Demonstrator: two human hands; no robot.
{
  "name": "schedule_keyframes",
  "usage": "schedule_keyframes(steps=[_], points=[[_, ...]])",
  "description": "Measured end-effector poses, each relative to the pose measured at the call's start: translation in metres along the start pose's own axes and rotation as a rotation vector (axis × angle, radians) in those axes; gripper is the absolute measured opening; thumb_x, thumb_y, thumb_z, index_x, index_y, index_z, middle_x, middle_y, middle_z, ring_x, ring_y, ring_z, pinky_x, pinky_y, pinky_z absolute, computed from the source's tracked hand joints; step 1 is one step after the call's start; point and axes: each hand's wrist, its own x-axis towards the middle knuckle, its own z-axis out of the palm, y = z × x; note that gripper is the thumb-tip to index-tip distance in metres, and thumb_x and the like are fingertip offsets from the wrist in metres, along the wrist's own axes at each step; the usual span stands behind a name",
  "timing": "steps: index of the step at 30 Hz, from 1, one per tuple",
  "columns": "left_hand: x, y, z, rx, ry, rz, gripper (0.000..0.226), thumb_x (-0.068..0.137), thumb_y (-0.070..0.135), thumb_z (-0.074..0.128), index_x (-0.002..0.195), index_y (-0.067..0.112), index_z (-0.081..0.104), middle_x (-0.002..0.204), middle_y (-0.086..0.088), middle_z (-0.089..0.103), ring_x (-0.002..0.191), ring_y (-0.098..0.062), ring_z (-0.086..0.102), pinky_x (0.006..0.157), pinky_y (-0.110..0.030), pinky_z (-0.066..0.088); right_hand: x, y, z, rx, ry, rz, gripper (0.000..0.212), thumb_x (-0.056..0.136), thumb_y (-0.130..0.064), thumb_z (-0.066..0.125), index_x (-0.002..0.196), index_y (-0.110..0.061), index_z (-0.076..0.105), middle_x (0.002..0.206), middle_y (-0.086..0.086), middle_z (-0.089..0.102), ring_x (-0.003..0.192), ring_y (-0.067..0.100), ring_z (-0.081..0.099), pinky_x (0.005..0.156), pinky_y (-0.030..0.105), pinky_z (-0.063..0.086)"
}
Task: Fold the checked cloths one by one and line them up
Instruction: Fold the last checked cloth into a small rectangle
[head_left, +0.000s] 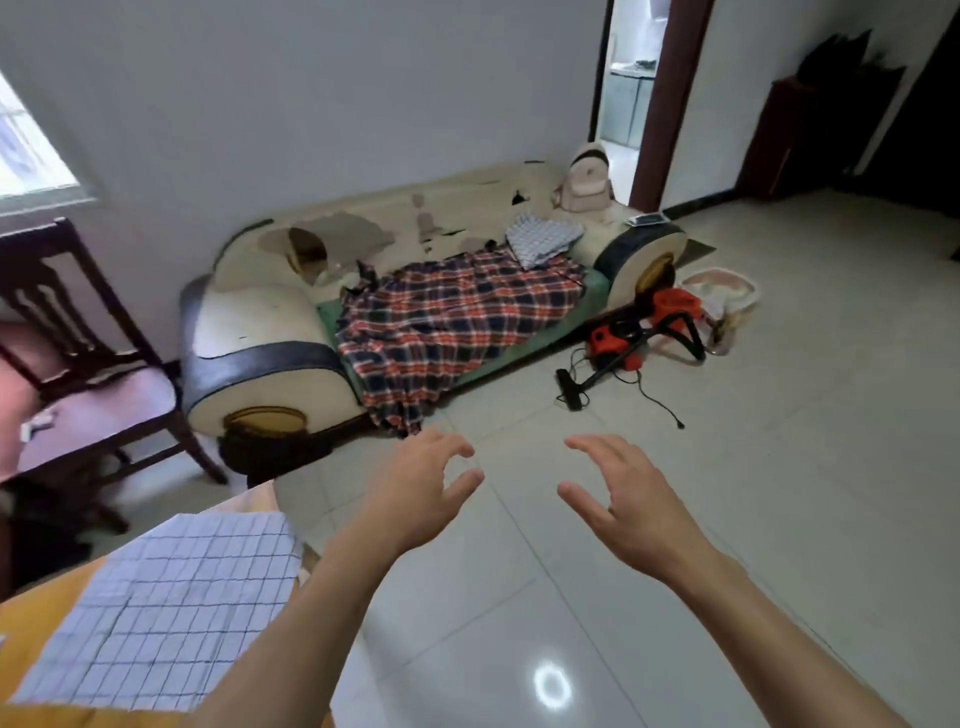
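A white cloth with a blue check (166, 608) lies flat on an orange table (47, 623) at the lower left. A heap of the same blue-checked cloths (543, 236) rests on the far end of a worn cream sofa (249, 322). My left hand (421, 493) and my right hand (628, 499) are both stretched out over the tiled floor, fingers spread, holding nothing. Both hands are well short of the sofa and to the right of the table.
A red and navy plaid blanket (447, 322) covers the sofa seat and hangs off its front. An orange vacuum cleaner (639, 332) with hose and cord lies on the floor to the sofa's right. A dark wooden chair (88, 374) stands at the left. A backpack (587, 182) sits on the sofa arm.
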Motion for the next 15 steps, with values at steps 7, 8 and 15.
schedule_keyframes(steps=[7,8,15], points=[[0.004,-0.052,-0.019,0.002,0.128,-0.265,0.030,0.095,0.049,0.055,0.121,0.033,0.059,0.124,0.013,0.055,0.116,-0.010,0.050,0.101,-0.035,0.043,0.102,-0.021,0.032,0.041,-0.161,-0.221,0.053,0.093,-0.049,0.054,0.142,-0.030,0.043,0.141,-0.011,0.045,0.131,0.010,0.039,0.110,0.036,0.036],[0.003,-0.064,-0.021,0.004,0.140,-0.303,0.031,0.095,0.049,0.055,0.121,0.034,0.059,0.125,0.013,0.054,0.117,-0.010,0.049,0.102,-0.035,0.043,0.115,-0.029,0.040,0.044,-0.186,-0.247,0.053,0.093,-0.049,0.055,0.142,-0.030,0.042,0.141,-0.011,0.045,0.131,0.010,0.039,0.110,0.036,0.036],[0.018,-0.162,-0.032,-0.094,0.317,-0.484,0.030,0.093,0.048,0.058,0.118,0.031,0.063,0.121,0.013,0.058,0.113,-0.009,0.053,0.096,-0.030,0.047,0.201,-0.092,0.104,-0.012,-0.329,-0.375,0.054,0.094,-0.046,0.056,0.143,-0.031,0.041,0.142,-0.011,0.044,0.130,0.009,0.040,0.111,0.033,0.035]])
